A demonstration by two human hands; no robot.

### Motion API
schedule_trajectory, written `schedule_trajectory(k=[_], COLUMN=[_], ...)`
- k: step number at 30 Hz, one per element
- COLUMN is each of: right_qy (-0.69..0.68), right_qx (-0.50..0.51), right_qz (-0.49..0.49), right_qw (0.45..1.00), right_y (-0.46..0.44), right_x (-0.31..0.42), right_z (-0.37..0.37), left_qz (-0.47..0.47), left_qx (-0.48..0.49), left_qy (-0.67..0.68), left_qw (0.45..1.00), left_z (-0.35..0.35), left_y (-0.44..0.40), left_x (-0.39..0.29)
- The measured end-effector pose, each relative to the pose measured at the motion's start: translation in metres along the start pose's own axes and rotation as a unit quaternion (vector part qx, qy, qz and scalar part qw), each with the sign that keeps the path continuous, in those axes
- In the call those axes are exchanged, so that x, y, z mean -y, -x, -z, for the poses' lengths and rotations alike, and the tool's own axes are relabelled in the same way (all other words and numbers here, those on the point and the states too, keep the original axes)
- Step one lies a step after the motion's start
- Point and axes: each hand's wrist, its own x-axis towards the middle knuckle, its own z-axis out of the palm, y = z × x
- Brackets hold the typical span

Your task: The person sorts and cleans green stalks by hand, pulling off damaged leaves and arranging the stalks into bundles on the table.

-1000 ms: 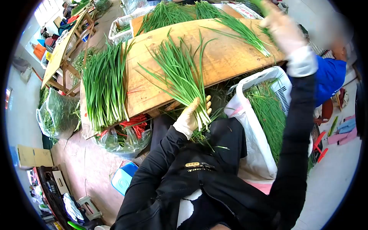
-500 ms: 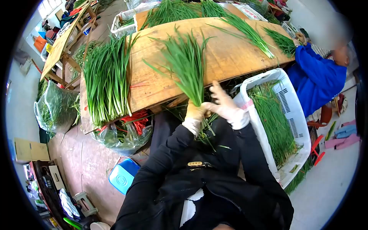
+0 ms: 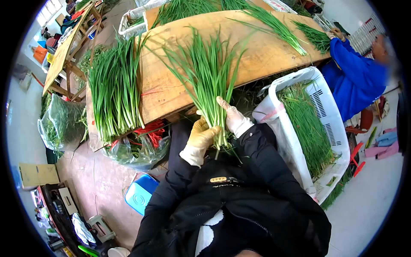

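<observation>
A bunch of chives (image 3: 210, 92) stands between my two gloved hands, white stem ends down over my lap and green leaves fanned over the table edge. My left hand (image 3: 201, 136) wears a yellowed glove and wraps the lower stems from the left. From the right, my right hand (image 3: 233, 116) in a white glove presses against the stems, thumb up. Left of the bunch, a thick row of chives (image 3: 115, 85) lies on the wooden table (image 3: 171, 55), stem ends at the near edge.
To my right is a white plastic basket (image 3: 340, 128) with chives inside. A person in a blue jacket (image 3: 353, 81) works at the table's right end beside more chives (image 3: 314, 36). Below the table sit a plastic bag (image 3: 141, 154) with red ties and a blue stool (image 3: 140, 195).
My right hand has gone from spread fingers beside the bunch to pressing on its stems. My left hand has shifted left and lower, and the bunch stands more upright and spread.
</observation>
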Motion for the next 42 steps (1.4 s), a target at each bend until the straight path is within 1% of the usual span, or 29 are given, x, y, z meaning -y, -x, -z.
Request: schedule_trajectory(k=[2, 3, 6, 8, 9, 10, 11, 12, 14, 16, 18, 20, 22, 24, 25, 26, 28, 29, 31, 32, 33, 34, 35, 37, 38, 39, 40, 41, 42], right_qy=[0.061, 0.057, 0.061, 0.081, 0.254, 0.419, 0.517, 0.710, 0.848, 0.900, 0.864, 0.873, 0.911, 0.937, 0.960, 0.960, 0.960, 0.966, 0.848, 0.707, 0.603, 0.384, 0.316, 0.224, 0.287, 0.283, 0.280, 0.307, 0.313], right_qx=[0.008, -0.006, -0.072, -0.109, -0.125, -0.136, -0.141, -0.175, -0.213, -0.255, -0.146, 0.001, -0.013, -0.006, 0.049, 0.052, 0.070, 0.019, -0.039, 0.032, 0.003, 0.039, 0.086, 0.111, 0.118, 0.136, 0.152, 0.191, 0.154], right_qz=[0.007, 0.019, -0.001, 0.017, 0.026, 0.035, -0.017, -0.076, -0.125, 0.028, 0.275, 0.372, 0.349, 0.305, 0.219, 0.221, 0.239, 0.212, 0.455, 0.423, 0.392, 0.369, 0.356, 0.381, 0.437, 0.426, 0.414, 0.401, 0.395], right_qw=[0.998, 0.998, 0.996, 0.991, 0.959, 0.897, 0.844, 0.678, 0.470, 0.353, 0.395, 0.317, 0.220, 0.171, 0.169, 0.167, 0.128, 0.150, 0.269, 0.566, 0.695, 0.846, 0.875, 0.890, 0.845, 0.849, 0.853, 0.842, 0.850], right_y=[0.005, 0.002, 0.010, 0.017, 0.020, 0.022, 0.018, 0.022, 0.036, 0.029, 0.007, -0.046, -0.095, -0.129, -0.136, -0.141, -0.151, -0.160, -0.180, -0.173, -0.146, -0.127, -0.104, -0.064, -0.038, 0.003, 0.047, 0.077, 0.100], right_x=[-0.006, -0.013, -0.013, -0.012, -0.008, -0.004, -0.003, 0.020, 0.055, 0.074, 0.071, 0.052, 0.032, 0.021, 0.027, 0.028, 0.031, 0.033, 0.059, 0.085, 0.100, 0.120, 0.146, 0.160, 0.170, 0.196, 0.218, 0.213, 0.207], right_z=[0.012, 0.027, 0.034, 0.020, 0.015, 0.014, 0.043, 0.024, -0.021, -0.046, -0.089, -0.088, -0.077, -0.067, -0.070, -0.072, -0.074, -0.076, -0.075, -0.092, -0.120, -0.135, -0.147, -0.177, -0.188, -0.168, -0.146, -0.139, -0.130], left_qz=[0.011, 0.004, 0.103, 0.102, 0.090, 0.079, 0.081, 0.111, 0.127, 0.131, 0.121, 0.101, 0.110, 0.092, 0.088, 0.084, 0.079, 0.085, 0.095, 0.096, 0.113, 0.130, 0.135, 0.140, 0.145, 0.160, 0.167, 0.171, 0.175], left_qx=[-0.063, -0.032, 0.063, 0.036, 0.028, 0.019, 0.036, 0.080, 0.033, 0.013, 0.001, -0.036, -0.065, -0.069, -0.049, -0.029, -0.005, -0.002, 0.006, 0.008, 0.035, 0.061, 0.097, 0.144, 0.166, 0.167, 0.206, 0.239, 0.272], left_qy=[0.055, 0.056, 0.030, -0.022, -0.028, -0.033, -0.002, 0.024, 0.104, 0.073, 0.060, 0.090, 0.073, 0.062, 0.078, 0.095, 0.112, 0.107, 0.093, 0.094, 0.117, 0.141, 0.145, 0.171, 0.182, 0.195, 0.203, 0.234, 0.264], left_qw=[0.996, 0.998, 0.992, 0.994, 0.995, 0.996, 0.996, 0.990, 0.986, 0.989, 0.991, 0.990, 0.989, 0.991, 0.992, 0.991, 0.991, 0.991, 0.991, 0.991, 0.986, 0.980, 0.975, 0.965, 0.958, 0.953, 0.943, 0.927, 0.909], left_z=[0.012, 0.015, 0.023, 0.020, 0.017, 0.013, 0.014, 0.010, -0.011, -0.009, -0.011, -0.013, -0.017, -0.022, -0.022, -0.021, -0.019, -0.020, -0.021, -0.020, -0.018, -0.016, -0.011, -0.005, -0.002, -0.002, 0.008, 0.011, 0.014], left_y=[-0.007, -0.011, -0.015, -0.022, -0.027, -0.030, -0.034, -0.037, -0.025, -0.031, -0.032, -0.036, -0.036, -0.036, -0.037, -0.038, -0.040, -0.038, -0.036, -0.036, -0.034, -0.033, -0.036, -0.037, -0.036, -0.030, -0.037, -0.038, -0.039], left_x=[0.019, 0.023, 0.022, 0.026, 0.030, 0.034, 0.040, 0.037, 0.026, 0.032, 0.035, 0.045, 0.044, 0.042, 0.042, 0.044, 0.048, 0.047, 0.042, 0.040, 0.038, 0.036, 0.038, 0.038, 0.035, 0.025, 0.032, 0.031, 0.028])
